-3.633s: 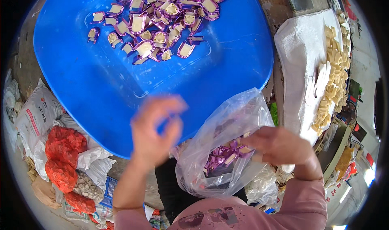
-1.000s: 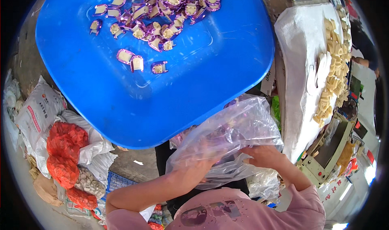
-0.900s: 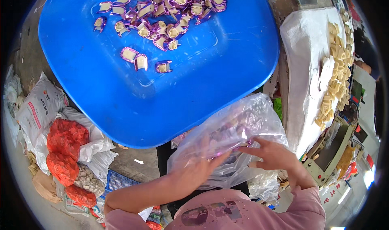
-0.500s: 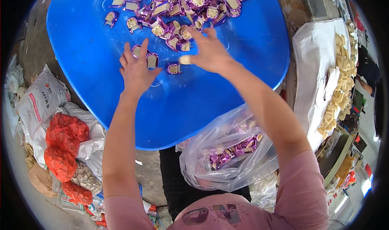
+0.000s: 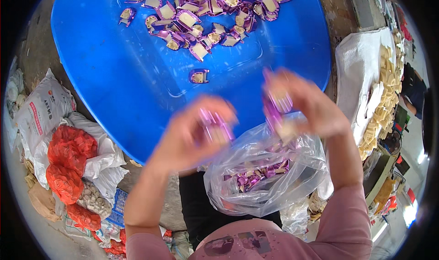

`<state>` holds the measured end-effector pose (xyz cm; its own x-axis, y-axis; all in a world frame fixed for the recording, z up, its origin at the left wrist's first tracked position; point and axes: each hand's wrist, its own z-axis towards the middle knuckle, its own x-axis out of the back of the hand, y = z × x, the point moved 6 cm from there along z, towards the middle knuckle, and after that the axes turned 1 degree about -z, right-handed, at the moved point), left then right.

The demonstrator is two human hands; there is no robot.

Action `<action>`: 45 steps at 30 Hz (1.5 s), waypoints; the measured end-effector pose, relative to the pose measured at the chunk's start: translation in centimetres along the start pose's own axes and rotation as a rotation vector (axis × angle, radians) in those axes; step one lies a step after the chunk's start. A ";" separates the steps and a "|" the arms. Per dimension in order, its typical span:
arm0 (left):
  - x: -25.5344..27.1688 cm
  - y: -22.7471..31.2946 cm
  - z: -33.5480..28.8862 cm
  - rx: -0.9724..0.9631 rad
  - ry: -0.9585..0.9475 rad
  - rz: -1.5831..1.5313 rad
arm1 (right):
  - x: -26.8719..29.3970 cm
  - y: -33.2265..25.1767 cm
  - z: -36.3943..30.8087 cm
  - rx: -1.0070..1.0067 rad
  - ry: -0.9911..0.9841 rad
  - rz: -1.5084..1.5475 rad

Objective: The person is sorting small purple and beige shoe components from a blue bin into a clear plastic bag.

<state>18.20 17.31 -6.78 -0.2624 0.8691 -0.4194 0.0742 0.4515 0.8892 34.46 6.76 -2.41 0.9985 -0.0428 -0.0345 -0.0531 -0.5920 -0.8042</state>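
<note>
My left hand (image 5: 194, 134), blurred by motion, is closed around shiny purple plastic pieces (image 5: 215, 125) above the near edge of the blue tub (image 5: 114, 90). To its right, my right hand (image 5: 302, 102), also smeared, grips more purple pieces (image 5: 276, 100) over the tub's near right rim. Just below both hands, a clear plastic bag (image 5: 279, 191) stands open, with similar purple pieces (image 5: 256, 175) inside. One purple piece with a cream inner face (image 5: 199, 76) lies alone in the tub. Beyond it spreads a pile of such pieces (image 5: 210, 13).
Left of the tub sit a white sack (image 5: 45, 109), red mesh bags (image 5: 68, 164) and a blue crate (image 5: 119, 205). To the right lies a white woven sack (image 5: 359, 72) with many cream pieces (image 5: 382, 109) beside it.
Both hands have drawn back toward me from the pile, now holding purple pieces. The pieces that lay under my left hand are gone from the tub floor.
</note>
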 end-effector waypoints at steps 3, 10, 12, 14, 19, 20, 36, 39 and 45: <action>-7.6 3.5 -3.1 0.106 -0.501 -0.078 | -3.2 -1.7 -6.7 0.181 -0.494 -0.169; -12.2 0.3 -6.1 0.026 -0.555 0.475 | -4.9 -1.3 -9.5 0.132 -0.482 -0.468; -8.8 2.3 -3.8 0.189 -0.464 0.169 | -3.0 -1.7 -7.9 0.232 -0.373 -0.236; -2.5 3.2 -0.1 -0.018 -0.047 0.538 | 1.0 -1.1 -3.5 0.252 0.011 -0.435; 9.6 -2.2 5.9 0.048 0.676 1.334 | 4.6 6.0 10.9 -0.117 0.428 -0.927; 10.3 -3.4 6.8 0.049 0.674 1.329 | 4.4 7.1 12.8 -0.191 0.456 -0.895; 10.1 -4.9 1.9 0.162 0.651 0.124 | 1.8 5.7 5.8 -0.132 0.089 0.001; 9.3 -4.5 2.0 0.057 0.553 0.842 | 1.2 4.9 3.7 -0.098 0.086 0.045; 2.5 -0.8 1.2 0.166 0.248 -0.278 | 0.9 1.3 -1.8 0.159 0.049 0.002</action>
<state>18.68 19.39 -8.78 -0.5171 0.6432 -0.5648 0.1169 0.7067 0.6978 35.21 4.46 -2.44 0.9963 -0.0857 -0.0103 -0.0485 -0.4572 -0.8880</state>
